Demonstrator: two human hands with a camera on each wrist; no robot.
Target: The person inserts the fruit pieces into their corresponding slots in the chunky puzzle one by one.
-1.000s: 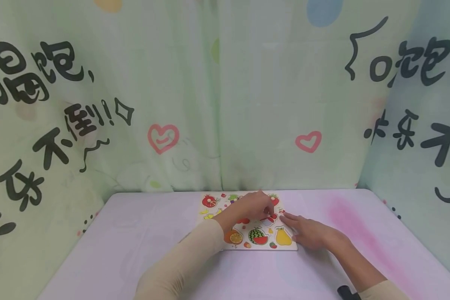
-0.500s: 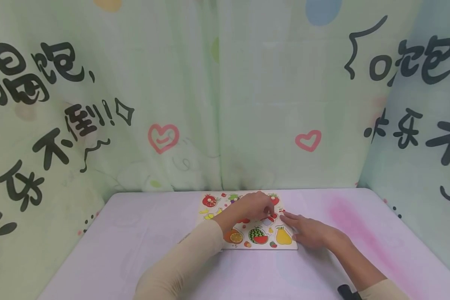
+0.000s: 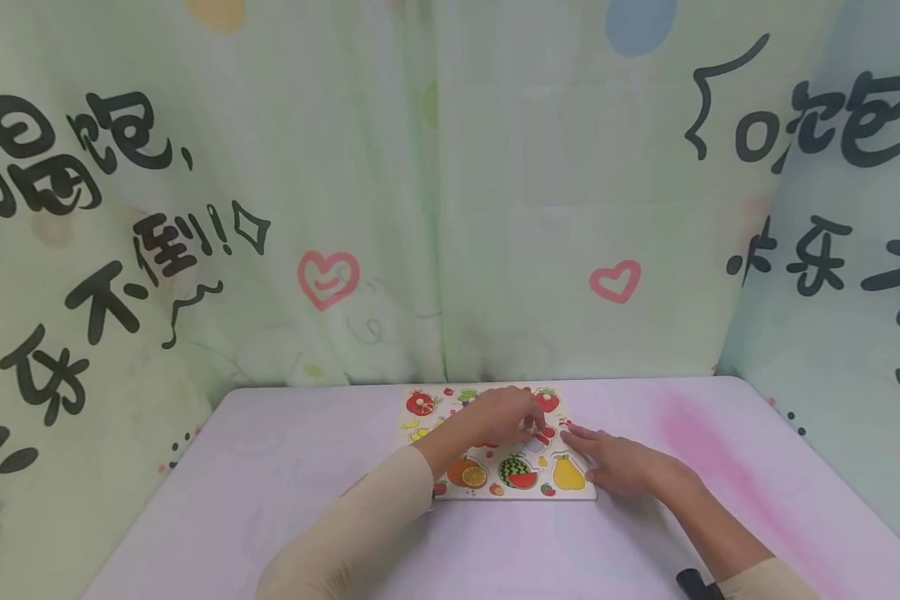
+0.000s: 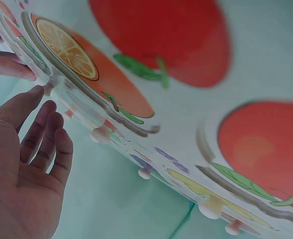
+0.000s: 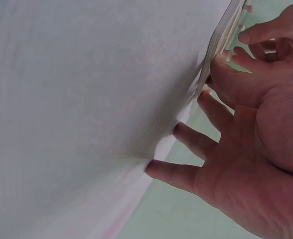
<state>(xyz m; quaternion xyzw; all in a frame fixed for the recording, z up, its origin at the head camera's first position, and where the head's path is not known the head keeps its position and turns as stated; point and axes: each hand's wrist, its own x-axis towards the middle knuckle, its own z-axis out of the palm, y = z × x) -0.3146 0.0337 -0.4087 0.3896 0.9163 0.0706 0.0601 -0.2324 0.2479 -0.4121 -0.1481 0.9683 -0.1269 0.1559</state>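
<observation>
A white fruit puzzle board (image 3: pixel 450 493) lies flat on the table, its pieces fitted with small pale knobs (image 4: pixel 210 208). Pictured on it are an orange (image 3: pixel 468 472), a watermelon (image 3: pixel 517 472) and a yellow pear (image 3: pixel 568 472). My left hand (image 3: pixel 501 415) reaches across the board, fingers loosely bent. In the left wrist view one of its fingertips is right at a knob, with the other fingers apart from the pieces. My right hand (image 3: pixel 621 461) rests at the board's right edge, fingers spread; in the right wrist view, some fingertips press the tablecloth and others touch the board edge.
A pale tablecloth (image 3: pixel 270 483) with a pink patch covers the table. Behind it hangs a light green curtain (image 3: pixel 390 333) with black characters and hearts. A dark strap-like object (image 3: pixel 696 584) sits by the right sleeve.
My left hand has drawn back slightly to the left, its fingertips shifting a little off their former spot on the board. My right hand has stayed at the board's edge.
</observation>
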